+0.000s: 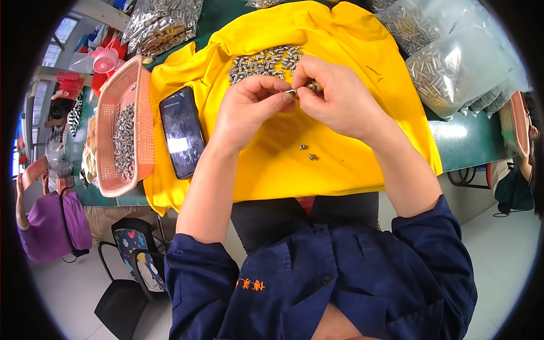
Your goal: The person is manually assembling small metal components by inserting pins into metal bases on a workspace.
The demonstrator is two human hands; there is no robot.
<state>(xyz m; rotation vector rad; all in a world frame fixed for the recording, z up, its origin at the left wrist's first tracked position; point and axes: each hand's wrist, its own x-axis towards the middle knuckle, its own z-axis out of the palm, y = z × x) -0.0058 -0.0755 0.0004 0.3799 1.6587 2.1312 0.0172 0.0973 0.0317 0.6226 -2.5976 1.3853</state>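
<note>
My left hand (252,107) is closed in a pinch, with a small silvery metal part (290,91) between thumb and forefinger. Close beside it, my right hand (340,93) is also closed, its fingertips curled round a small brass-coloured piece (313,86) that is mostly hidden. The two hands meet above a yellow cloth (272,175). Just beyond the fingers lies a loose pile of small silvery metal cylinders (258,65). Nearer to me, two small metal pieces, one (304,147) a little farther off than the other (313,157), rest apart on the cloth.
A dark phone (182,133) lies left of my forearm, next to a pink basket (146,124) of small metal parts. Clear bags of metal pieces stand at the far left (161,25) and right (436,73). A person in purple (56,226) is at the left, near a chair (127,283).
</note>
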